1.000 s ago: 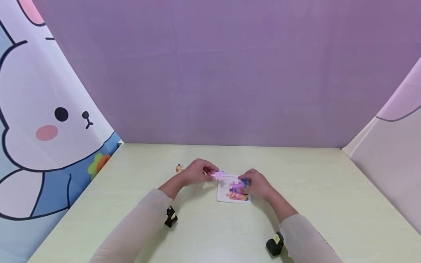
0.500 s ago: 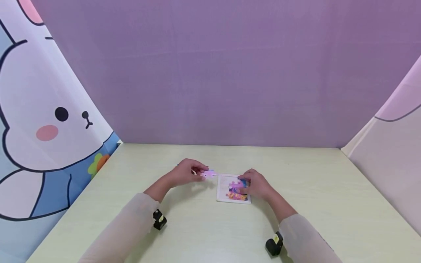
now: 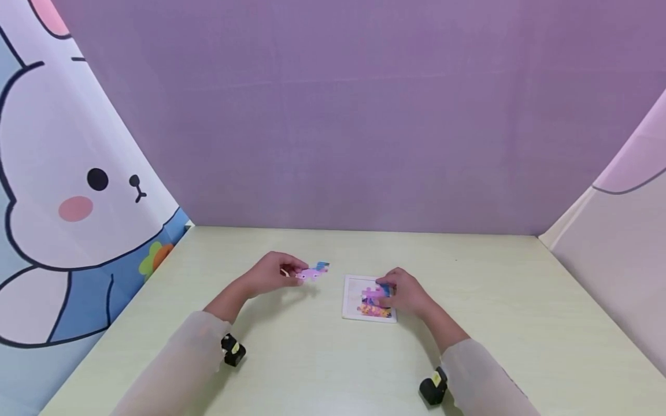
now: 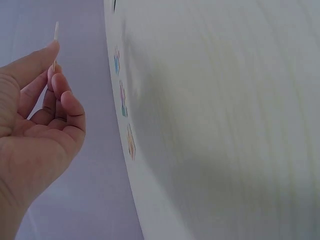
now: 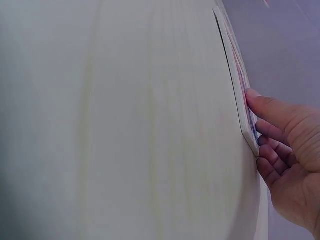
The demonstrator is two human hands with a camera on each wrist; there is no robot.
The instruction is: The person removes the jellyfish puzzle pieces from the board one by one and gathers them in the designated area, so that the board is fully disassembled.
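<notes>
Off to the left of the board, my left hand [image 3: 273, 273] is raised above the table, pinching a pink puzzle piece [image 3: 310, 274] with a blue corner between thumb and fingertips. The left wrist view shows that puzzle piece [image 4: 56, 31] edge-on. My right hand [image 3: 404, 292] grips the right side of a white puzzle board [image 3: 352, 297]. Its thumb lies on top, and the other fingers bend at the board's edge [image 5: 235, 75]. Joined pink, blue and yellow pieces [image 3: 374, 311] fill the board's lower right part; the hand covers some of them.
Loose puzzle pieces [image 4: 123, 99] lie on the table beyond my left hand; in the head view that hand hides them. A purple backdrop [image 3: 364, 115] rises behind the table [image 3: 333, 370]. Black wrist cameras [image 3: 233, 350] hang under both sleeves.
My left hand has moved left, away from the board's upper left corner, carrying the pink piece. It now covers the loose piece seen earlier. My right hand and the board stay put.
</notes>
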